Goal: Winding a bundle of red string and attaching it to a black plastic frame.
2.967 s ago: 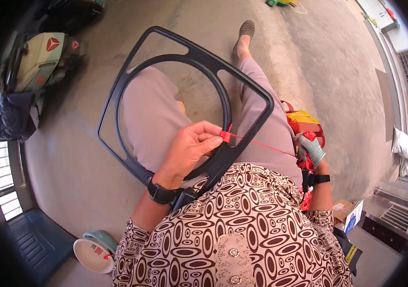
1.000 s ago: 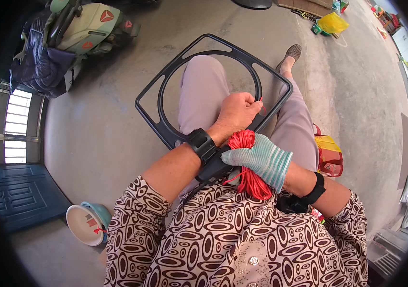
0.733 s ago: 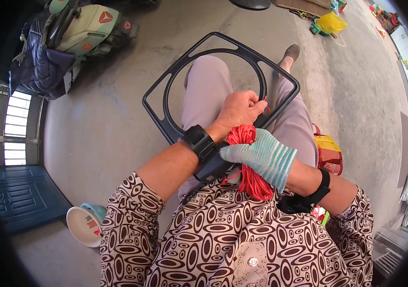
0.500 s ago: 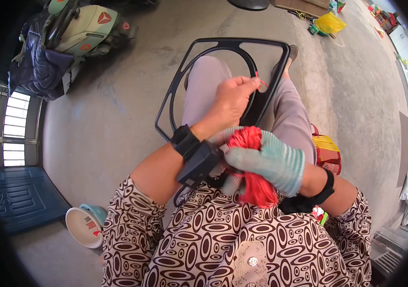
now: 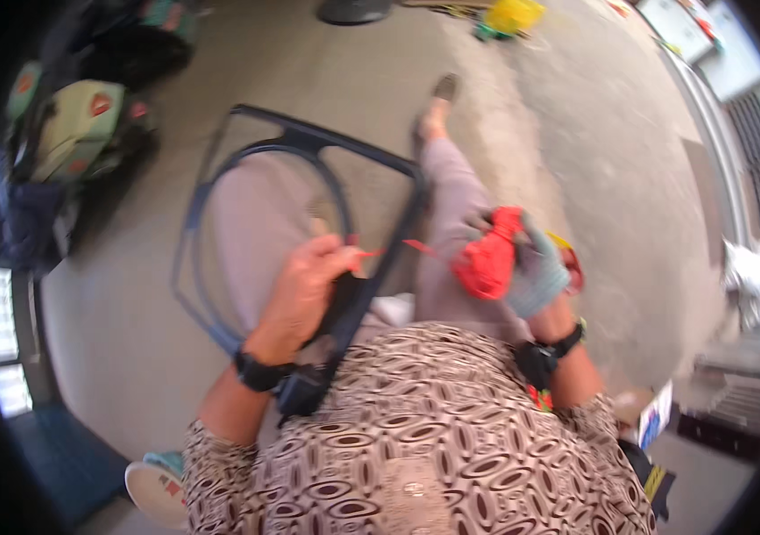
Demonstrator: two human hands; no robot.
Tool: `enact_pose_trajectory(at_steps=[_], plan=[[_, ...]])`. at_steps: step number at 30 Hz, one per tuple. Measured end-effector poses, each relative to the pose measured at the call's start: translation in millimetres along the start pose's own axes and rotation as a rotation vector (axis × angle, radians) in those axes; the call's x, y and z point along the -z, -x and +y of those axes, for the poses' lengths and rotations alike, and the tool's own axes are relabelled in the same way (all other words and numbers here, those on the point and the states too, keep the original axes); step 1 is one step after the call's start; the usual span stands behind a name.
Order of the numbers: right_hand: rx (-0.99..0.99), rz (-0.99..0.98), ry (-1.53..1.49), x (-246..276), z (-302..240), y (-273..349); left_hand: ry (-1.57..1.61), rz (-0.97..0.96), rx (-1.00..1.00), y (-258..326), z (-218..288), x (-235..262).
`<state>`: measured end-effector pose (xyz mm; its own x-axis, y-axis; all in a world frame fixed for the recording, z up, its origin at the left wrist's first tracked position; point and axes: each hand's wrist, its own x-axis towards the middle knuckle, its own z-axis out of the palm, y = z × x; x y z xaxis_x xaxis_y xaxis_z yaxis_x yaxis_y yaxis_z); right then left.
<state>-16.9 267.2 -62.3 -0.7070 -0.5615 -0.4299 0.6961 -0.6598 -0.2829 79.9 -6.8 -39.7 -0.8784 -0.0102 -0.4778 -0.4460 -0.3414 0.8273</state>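
A black frame (image 5: 371,158) with a round ring inside it lies tilted across my left thigh. My bare left hand (image 5: 307,281) is at the frame's inner right side, thumb and fingers pinched on a red strand beside the bar. Over my right thigh, my right hand (image 5: 536,276), in a pale striped knit glove, grips a bundle of red plastic twine (image 5: 487,260). A red strand (image 5: 423,248) runs from the bundle toward the frame. Motion blur hides how the strand passes the bar.
A pale scooter (image 5: 81,125) stands at the far left. Near my left elbow is a white basin (image 5: 150,490). A yellow bag (image 5: 514,16) lies ahead on the concrete floor, and white sacks (image 5: 748,281) are at the right. A box (image 5: 634,410) sits behind my right arm.
My right hand has moved right, away from my left forearm, with the twine bundle, and a strand now shows between my hands. The frame has shifted left and nearer in the picture; the view has turned.
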Motion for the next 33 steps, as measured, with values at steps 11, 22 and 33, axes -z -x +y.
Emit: enact_pose_trajectory(at_steps=[11, 22, 33], plan=[[-0.007, 0.045, 0.195, 23, -11, -17, 0.178, -0.016, -0.087, -3, 1, -24], [-0.15, 0.19, 0.565, 1, 13, -28, 0.157, -0.049, 0.023, 9, -9, -30], [-0.067, 0.059, 1.026, -21, 30, -52, 0.22, -0.138, 0.067, 12, -4, -26]])
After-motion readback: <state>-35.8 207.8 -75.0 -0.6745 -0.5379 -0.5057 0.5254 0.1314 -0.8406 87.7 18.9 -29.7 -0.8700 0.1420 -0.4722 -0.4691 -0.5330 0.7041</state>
